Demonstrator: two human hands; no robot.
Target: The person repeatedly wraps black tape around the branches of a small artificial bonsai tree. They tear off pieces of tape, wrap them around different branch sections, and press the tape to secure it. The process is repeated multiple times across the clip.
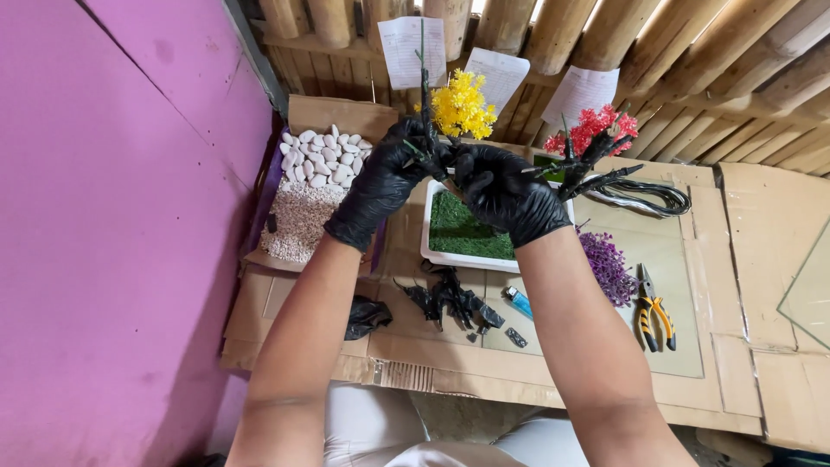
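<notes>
Yellow sprig (462,105) seemingly between hands (450,177).

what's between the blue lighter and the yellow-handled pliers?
Head view: a purple artificial flower bunch lies between the blue lighter and the yellow-handled pliers, on the cardboard-covered table.

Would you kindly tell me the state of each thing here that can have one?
Left hand: gloved, gripping the dark stem.
Right hand: gloved, gripping the same stem.
Yellow flower stem: held upright above the tray.
White tray: lined with green turf.
Red flower tree: standing upright.
Pliers: lying flat, untouched.
Lighter: lying flat.
Pebble box: open.
</notes>
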